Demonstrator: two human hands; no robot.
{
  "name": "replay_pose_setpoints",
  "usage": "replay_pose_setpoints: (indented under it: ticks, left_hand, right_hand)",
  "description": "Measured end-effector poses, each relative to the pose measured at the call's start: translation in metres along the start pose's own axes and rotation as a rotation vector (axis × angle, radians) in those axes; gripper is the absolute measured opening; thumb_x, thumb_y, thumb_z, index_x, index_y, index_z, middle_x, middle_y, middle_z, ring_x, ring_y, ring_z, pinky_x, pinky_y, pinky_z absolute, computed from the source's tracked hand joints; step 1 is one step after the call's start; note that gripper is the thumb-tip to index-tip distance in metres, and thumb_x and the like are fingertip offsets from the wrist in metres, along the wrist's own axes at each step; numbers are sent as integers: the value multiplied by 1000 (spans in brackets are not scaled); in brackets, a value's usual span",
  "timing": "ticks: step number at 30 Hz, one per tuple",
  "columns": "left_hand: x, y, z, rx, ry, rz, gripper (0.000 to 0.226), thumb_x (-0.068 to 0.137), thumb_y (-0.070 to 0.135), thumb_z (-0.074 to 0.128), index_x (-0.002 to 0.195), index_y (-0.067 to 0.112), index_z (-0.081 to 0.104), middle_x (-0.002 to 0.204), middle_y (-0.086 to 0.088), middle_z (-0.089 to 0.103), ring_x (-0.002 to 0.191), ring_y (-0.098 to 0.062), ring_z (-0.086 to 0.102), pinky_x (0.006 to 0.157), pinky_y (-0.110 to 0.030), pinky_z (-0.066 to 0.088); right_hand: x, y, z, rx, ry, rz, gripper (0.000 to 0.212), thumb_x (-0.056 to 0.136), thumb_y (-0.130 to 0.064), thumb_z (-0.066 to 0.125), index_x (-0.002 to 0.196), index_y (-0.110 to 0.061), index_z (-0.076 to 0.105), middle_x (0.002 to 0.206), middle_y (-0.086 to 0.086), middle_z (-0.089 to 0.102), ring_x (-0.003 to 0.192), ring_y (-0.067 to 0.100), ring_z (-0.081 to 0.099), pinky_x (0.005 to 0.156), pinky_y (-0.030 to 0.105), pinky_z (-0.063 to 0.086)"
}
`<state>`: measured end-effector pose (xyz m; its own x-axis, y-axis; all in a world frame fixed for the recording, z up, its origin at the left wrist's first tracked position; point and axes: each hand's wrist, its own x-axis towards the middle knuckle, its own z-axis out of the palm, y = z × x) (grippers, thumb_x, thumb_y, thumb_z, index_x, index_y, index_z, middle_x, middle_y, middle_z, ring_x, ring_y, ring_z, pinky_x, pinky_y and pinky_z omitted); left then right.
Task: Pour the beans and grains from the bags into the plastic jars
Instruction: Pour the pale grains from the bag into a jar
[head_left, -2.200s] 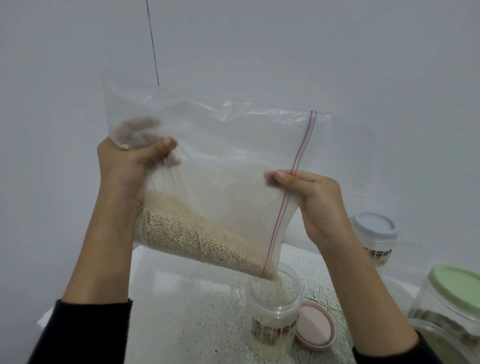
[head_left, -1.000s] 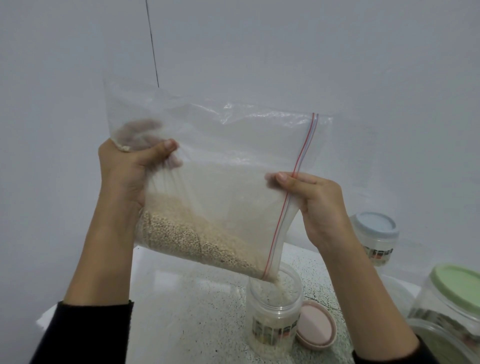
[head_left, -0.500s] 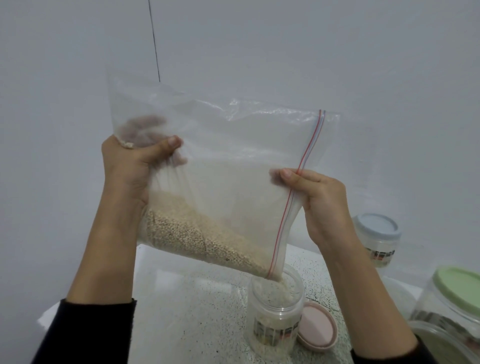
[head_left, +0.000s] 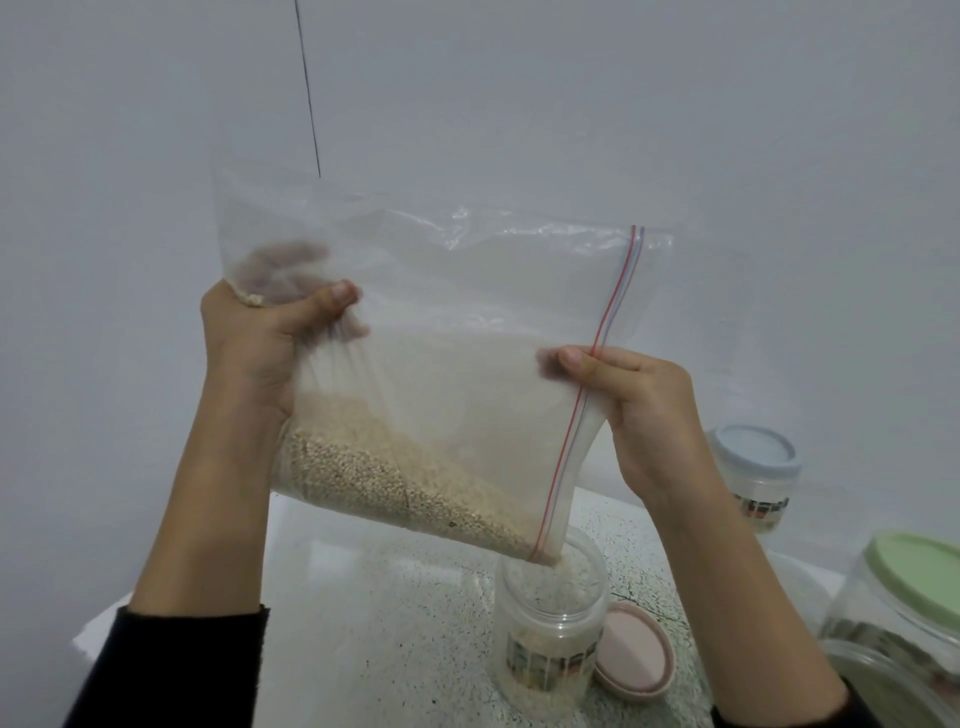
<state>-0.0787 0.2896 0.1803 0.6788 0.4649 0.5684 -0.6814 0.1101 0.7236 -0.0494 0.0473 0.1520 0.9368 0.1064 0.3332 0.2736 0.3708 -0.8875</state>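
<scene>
Nearest, an open plastic jar (head_left: 551, 618) is standing on the speckled table (head_left: 395, 623), a pink lid (head_left: 635, 656) lying just beside it. Above it, a clear zip bag (head_left: 441, 364) of pale grains (head_left: 379, 478) is being tilted, its lowest zip corner dipping into the jar's mouth. Being limp, slippery film with shifting weight, it is probably best taken at two opposite edges: its closed end is being clenched by the left hand (head_left: 260, 343), its zip edge pinched by the right hand (head_left: 639, 410). Farther off, lidded jars are standing.

Clear bag (head_left: 467, 312) with red-blue zip stripe, beige grains (head_left: 395, 483), pink lid (head_left: 636, 654), speckled table (head_left: 415, 623)
</scene>
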Motion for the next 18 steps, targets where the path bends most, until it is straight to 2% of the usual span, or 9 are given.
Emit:
replay_pose_setpoints:
  ticks: [10, 15, 18]
  left_hand:
    - [-2, 1, 3, -12, -18, 2, 29, 60, 0, 72, 84, 14, 67, 58, -1, 67, 54, -14, 67, 53, -29, 56]
    - [1, -1, 2, -45, -22, -24, 26, 59, -2, 73, 77, 16, 71, 58, -3, 67, 55, -15, 67, 53, -29, 57]
    - [3, -2, 2, -39, -36, -30, 27, 59, -2, 72, 81, 14, 69, 58, -3, 67, 55, -16, 67, 53, -30, 57]
  right_hand:
    - [-2, 1, -1, 11, 30, -6, 24, 59, -15, 72, 79, -1, 74, 80, 12, 74, 81, 18, 71, 73, 18, 53]
    - [-6, 1, 1, 29, 58, -15, 28, 59, -14, 72, 82, 2, 73, 80, 13, 74, 78, 17, 71, 68, 17, 53]
    - [-9, 0, 2, 35, 75, -13, 29, 59, -13, 71, 82, 3, 72, 79, 13, 74, 77, 17, 71, 66, 16, 52]
